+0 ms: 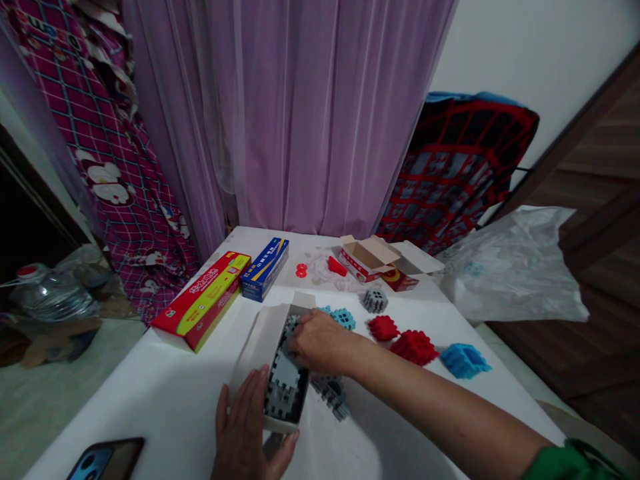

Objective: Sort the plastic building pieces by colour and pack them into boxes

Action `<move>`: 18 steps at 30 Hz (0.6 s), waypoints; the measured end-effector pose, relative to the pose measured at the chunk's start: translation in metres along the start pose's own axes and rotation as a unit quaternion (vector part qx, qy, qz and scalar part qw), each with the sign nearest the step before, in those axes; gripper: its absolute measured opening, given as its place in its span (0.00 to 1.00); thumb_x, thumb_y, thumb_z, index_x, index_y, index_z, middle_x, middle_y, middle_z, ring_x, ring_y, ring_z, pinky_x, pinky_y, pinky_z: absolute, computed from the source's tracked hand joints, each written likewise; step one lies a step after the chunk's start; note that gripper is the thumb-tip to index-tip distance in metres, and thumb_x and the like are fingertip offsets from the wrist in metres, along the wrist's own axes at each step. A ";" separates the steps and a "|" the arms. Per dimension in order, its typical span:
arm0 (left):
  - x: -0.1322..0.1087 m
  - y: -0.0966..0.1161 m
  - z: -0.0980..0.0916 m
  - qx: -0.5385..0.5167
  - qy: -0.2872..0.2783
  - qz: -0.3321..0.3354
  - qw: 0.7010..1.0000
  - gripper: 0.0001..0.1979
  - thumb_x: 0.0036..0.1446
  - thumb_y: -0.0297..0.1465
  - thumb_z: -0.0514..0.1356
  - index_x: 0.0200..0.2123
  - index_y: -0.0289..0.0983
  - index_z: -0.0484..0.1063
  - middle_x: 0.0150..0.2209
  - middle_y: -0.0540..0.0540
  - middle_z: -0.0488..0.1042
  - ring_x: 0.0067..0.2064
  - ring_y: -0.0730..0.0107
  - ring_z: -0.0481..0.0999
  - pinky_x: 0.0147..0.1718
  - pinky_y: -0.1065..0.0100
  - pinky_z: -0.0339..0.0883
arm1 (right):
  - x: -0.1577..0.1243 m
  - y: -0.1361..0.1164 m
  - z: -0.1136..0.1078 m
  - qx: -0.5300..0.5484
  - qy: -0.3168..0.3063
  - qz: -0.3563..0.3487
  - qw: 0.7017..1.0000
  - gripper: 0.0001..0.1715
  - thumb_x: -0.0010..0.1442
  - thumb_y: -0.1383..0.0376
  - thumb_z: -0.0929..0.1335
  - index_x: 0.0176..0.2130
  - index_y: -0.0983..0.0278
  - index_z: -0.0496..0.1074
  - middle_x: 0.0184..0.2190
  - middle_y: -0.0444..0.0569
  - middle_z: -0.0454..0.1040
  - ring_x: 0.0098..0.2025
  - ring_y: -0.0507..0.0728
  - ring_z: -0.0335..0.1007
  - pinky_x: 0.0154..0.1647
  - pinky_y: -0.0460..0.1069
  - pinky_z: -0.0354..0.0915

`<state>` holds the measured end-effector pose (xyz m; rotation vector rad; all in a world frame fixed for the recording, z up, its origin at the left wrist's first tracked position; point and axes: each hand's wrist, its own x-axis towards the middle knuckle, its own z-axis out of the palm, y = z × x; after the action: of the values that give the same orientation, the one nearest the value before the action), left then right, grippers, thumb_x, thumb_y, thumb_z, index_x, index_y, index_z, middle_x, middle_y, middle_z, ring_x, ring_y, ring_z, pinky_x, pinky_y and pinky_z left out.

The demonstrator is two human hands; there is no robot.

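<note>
An open white cardboard box (pixel 287 425) holds grey interlocking plastic pieces (pixel 286 372) with notched edges. My left hand (pixel 245 427) grips its near corner, fingers along the left side and thumb at the near end. Curled over the right side, my right hand (pixel 320 341) has its fingers down among the grey pieces; the fingertips are partly hidden, and which piece they pinch cannot be made out. Loose grey pieces (pixel 331 395) lie against the box on the right. Just beyond the right hand sit light-blue pieces (pixel 343 317).
To the left lie a red-and-yellow box (pixel 205 297) and a blue box (pixel 265 268). Opened cartons (pixel 367 257) stand at the back. Red blocks (pixel 414 348), a blue block (pixel 465 361) and a grey block (pixel 375 300) lie rightward. A phone (pixel 107 460) is at front left; a plastic bag (pixel 510 267) is at right.
</note>
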<state>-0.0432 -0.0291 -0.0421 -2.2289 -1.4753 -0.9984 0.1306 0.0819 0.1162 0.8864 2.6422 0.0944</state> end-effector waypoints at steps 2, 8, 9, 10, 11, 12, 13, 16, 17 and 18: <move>0.002 0.000 -0.002 0.001 0.005 0.006 1.000 0.43 0.56 0.38 0.59 0.70 0.32 0.44 0.56 0.35 0.75 0.57 0.54 0.74 0.68 0.51 0.40 | 0.002 -0.002 0.001 0.002 -0.002 -0.006 1.000 0.12 0.63 0.62 0.66 0.39 0.61 0.80 0.37 0.51 0.82 0.45 0.61 0.75 0.44 0.53 0.65; 0.006 0.001 -0.009 0.019 -0.005 0.025 0.999 0.43 0.57 0.38 0.58 0.70 0.30 0.44 0.55 0.34 0.75 0.56 0.54 0.75 0.69 0.53 0.37 | -0.016 0.022 -0.005 0.046 0.010 0.045 0.998 0.14 0.63 0.64 0.65 0.44 0.59 0.78 0.41 0.52 0.81 0.47 0.61 0.75 0.45 0.53 0.66; 0.006 0.001 -0.009 0.020 -0.005 0.026 0.999 0.43 0.57 0.39 0.58 0.70 0.30 0.43 0.55 0.34 0.76 0.56 0.54 0.75 0.69 0.53 0.37 | -0.023 0.034 -0.005 0.058 0.024 0.068 0.996 0.15 0.63 0.64 0.64 0.45 0.59 0.78 0.42 0.52 0.81 0.48 0.61 0.74 0.45 0.52 0.66; 0.005 0.000 -0.008 0.020 -0.006 0.023 0.999 0.43 0.57 0.39 0.58 0.70 0.31 0.43 0.55 0.34 0.76 0.55 0.54 0.75 0.69 0.53 0.38 | -0.031 0.049 -0.004 0.067 0.039 0.098 0.992 0.16 0.63 0.64 0.64 0.46 0.59 0.78 0.44 0.51 0.81 0.49 0.61 0.74 0.46 0.52 0.66; 0.004 -0.001 -0.006 0.021 -0.008 0.018 1.000 0.43 0.58 0.39 0.58 0.70 0.32 0.43 0.55 0.35 0.76 0.55 0.54 0.75 0.68 0.52 0.39 | -0.039 0.067 -0.002 0.073 0.052 0.140 0.986 0.16 0.63 0.64 0.64 0.47 0.59 0.78 0.46 0.51 0.80 0.49 0.61 0.74 0.46 0.52 0.66; 0.002 -0.003 -0.005 0.021 -0.010 0.015 1.000 0.42 0.58 0.39 0.57 0.70 0.33 0.42 0.55 0.35 0.76 0.55 0.54 0.76 0.68 0.52 0.39 | -0.047 0.086 0.002 0.076 0.054 0.187 0.978 0.17 0.64 0.64 0.63 0.48 0.58 0.78 0.48 0.51 0.79 0.50 0.61 0.74 0.47 0.52 0.66; 0.001 -0.004 -0.003 0.021 -0.010 0.014 1.000 0.42 0.58 0.39 0.57 0.70 0.33 0.42 0.55 0.35 0.76 0.54 0.54 0.76 0.68 0.51 0.40 | -0.056 0.106 0.007 0.074 0.047 0.240 0.967 0.18 0.64 0.64 0.63 0.49 0.58 0.77 0.49 0.51 0.79 0.50 0.62 0.74 0.47 0.52 0.66; -0.001 -0.009 0.002 0.025 -0.010 0.024 0.999 0.43 0.57 0.39 0.57 0.70 0.34 0.42 0.54 0.36 0.77 0.53 0.53 0.77 0.68 0.50 0.40 | -0.077 0.159 0.030 0.079 -0.026 0.339 0.937 0.24 0.58 0.64 0.69 0.55 0.56 0.74 0.55 0.52 0.75 0.55 0.64 0.71 0.51 0.52 0.65; -0.002 -0.010 0.004 0.026 -0.009 0.030 0.999 0.44 0.57 0.39 0.58 0.71 0.34 0.42 0.53 0.36 0.77 0.52 0.53 0.77 0.68 0.50 0.41 | -0.081 0.172 0.040 0.082 -0.041 0.341 0.936 0.29 0.55 0.65 0.71 0.57 0.57 0.73 0.56 0.53 0.74 0.56 0.64 0.71 0.52 0.52 0.65; -0.002 -0.011 0.005 0.027 -0.008 0.032 0.999 0.44 0.56 0.39 0.58 0.71 0.34 0.42 0.53 0.37 0.77 0.51 0.52 0.77 0.68 0.50 0.42 | -0.084 0.181 0.051 0.086 -0.053 0.336 0.936 0.34 0.52 0.66 0.73 0.58 0.58 0.71 0.58 0.53 0.72 0.57 0.64 0.69 0.54 0.52 0.65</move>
<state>-0.0515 -0.0229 -0.0481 -2.2349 -1.4121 -0.9124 0.3144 0.1749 0.1254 1.7665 2.1579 -0.0185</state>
